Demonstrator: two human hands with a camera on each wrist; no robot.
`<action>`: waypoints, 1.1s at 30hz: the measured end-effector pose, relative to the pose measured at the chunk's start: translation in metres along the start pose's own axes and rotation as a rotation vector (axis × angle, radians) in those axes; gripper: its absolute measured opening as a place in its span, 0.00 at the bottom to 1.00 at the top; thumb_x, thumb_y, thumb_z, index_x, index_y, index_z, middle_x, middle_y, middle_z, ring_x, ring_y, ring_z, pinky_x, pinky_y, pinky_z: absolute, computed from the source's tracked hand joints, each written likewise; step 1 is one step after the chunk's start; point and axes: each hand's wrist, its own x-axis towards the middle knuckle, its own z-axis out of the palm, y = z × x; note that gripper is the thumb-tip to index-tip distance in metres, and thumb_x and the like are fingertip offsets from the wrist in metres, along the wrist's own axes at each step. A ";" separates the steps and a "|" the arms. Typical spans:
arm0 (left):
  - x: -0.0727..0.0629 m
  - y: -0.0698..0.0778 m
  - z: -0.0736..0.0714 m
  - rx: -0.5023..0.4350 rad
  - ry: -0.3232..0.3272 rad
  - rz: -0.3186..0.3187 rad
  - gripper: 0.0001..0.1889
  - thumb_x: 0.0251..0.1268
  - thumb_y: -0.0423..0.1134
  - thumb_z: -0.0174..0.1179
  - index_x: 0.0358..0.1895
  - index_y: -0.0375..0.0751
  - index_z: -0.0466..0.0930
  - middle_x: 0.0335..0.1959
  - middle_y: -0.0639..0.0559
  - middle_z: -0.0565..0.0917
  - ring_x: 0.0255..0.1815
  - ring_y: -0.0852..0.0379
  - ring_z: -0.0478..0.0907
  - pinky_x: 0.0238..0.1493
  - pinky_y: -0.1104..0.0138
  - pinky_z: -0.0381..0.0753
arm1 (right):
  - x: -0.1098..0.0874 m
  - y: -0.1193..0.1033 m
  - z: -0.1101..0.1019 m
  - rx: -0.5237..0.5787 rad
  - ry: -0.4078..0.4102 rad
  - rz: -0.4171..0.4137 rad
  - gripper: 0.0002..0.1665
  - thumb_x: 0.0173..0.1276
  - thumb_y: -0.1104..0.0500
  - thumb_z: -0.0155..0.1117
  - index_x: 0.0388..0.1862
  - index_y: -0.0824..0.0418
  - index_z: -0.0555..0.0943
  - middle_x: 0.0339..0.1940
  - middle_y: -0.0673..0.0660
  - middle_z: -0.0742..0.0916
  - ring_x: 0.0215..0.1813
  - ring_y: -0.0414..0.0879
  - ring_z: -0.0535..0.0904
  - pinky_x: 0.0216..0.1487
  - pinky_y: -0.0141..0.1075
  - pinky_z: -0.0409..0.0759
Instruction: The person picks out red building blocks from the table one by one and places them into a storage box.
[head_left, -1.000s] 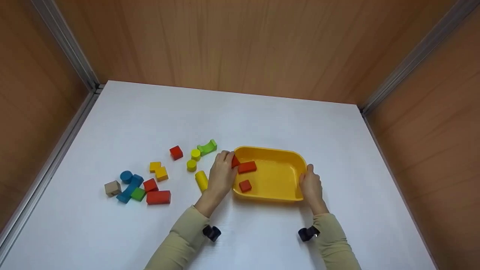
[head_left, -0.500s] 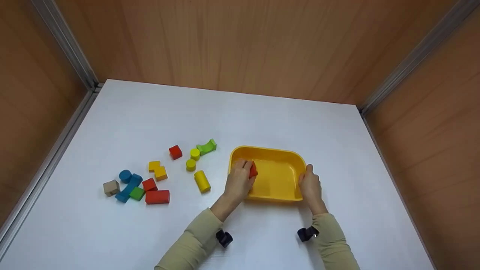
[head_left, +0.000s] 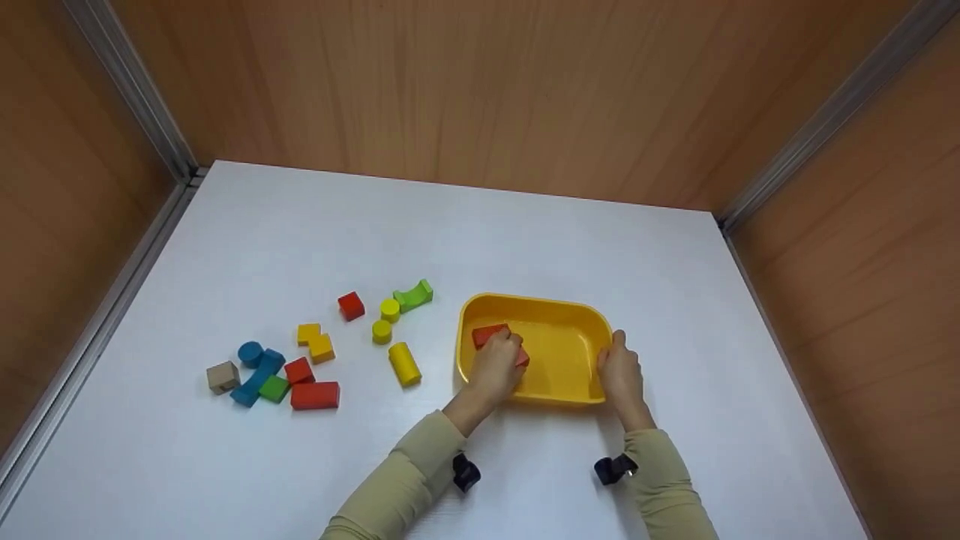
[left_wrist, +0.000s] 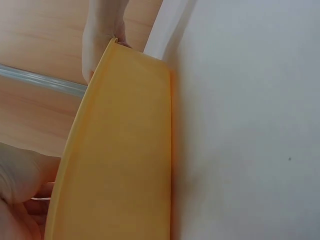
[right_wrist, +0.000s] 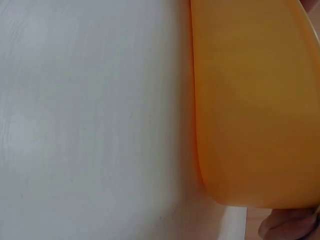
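My left hand (head_left: 497, 366) reaches down inside the yellow tray (head_left: 577, 352), its fingers curled at a red block (head_left: 523, 358) that shows past the fingertips. Most of that block is hidden by the hand. Another red block (head_left: 489, 334) lies in the tray just behind the knuckles. At the tray's right end my right hand (head_left: 621, 369) grips the rim. The left wrist view shows the tray's outer side wall (left_wrist: 120, 150), with the left hand (left_wrist: 22, 190) partly hidden beyond the rim. Fingertips of the right hand (right_wrist: 287, 225) show at the tray's end in the right wrist view.
Left of the tray lie a yellow cylinder (head_left: 405, 364), two short yellow cylinders (head_left: 382, 331), a green arch (head_left: 414, 295) and a red cube (head_left: 351, 306). Farther left is a cluster with blue, orange, green, red blocks (head_left: 315, 395) and a plain wooden cube (head_left: 223, 376). Wooden panels (head_left: 465, 97) enclose the white table.
My left hand has moved from the tray's left rim rightward and down into it, carrying a red block. The right hand and the tray have stayed in place.
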 end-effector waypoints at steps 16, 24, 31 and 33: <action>0.011 -0.003 0.013 0.123 -0.153 0.013 0.07 0.44 0.28 0.63 0.29 0.35 0.75 0.22 0.49 0.71 0.26 0.55 0.71 0.29 0.68 0.74 | -0.001 0.001 0.002 -0.009 0.015 -0.030 0.07 0.65 0.65 0.45 0.41 0.68 0.63 0.19 0.60 0.76 0.15 0.47 0.70 0.13 0.34 0.67; 0.012 -0.004 0.014 0.109 -0.187 0.002 0.08 0.45 0.26 0.61 0.32 0.35 0.75 0.24 0.49 0.72 0.26 0.54 0.71 0.29 0.68 0.74 | 0.000 0.001 0.002 -0.011 0.010 -0.015 0.09 0.66 0.65 0.45 0.43 0.68 0.63 0.21 0.61 0.77 0.18 0.48 0.70 0.15 0.36 0.67; 0.012 -0.003 0.013 0.127 -0.192 0.012 0.10 0.44 0.29 0.63 0.33 0.36 0.75 0.24 0.49 0.72 0.27 0.55 0.71 0.29 0.67 0.75 | 0.000 0.000 0.000 -0.009 -0.009 0.008 0.10 0.66 0.64 0.44 0.45 0.67 0.62 0.21 0.61 0.76 0.19 0.48 0.69 0.16 0.37 0.68; 0.012 -0.003 0.013 0.134 -0.196 0.015 0.11 0.45 0.31 0.64 0.34 0.37 0.75 0.25 0.49 0.73 0.27 0.55 0.71 0.29 0.67 0.75 | -0.001 0.000 -0.001 -0.008 -0.007 0.005 0.10 0.65 0.64 0.44 0.45 0.67 0.62 0.21 0.61 0.76 0.18 0.48 0.69 0.15 0.37 0.68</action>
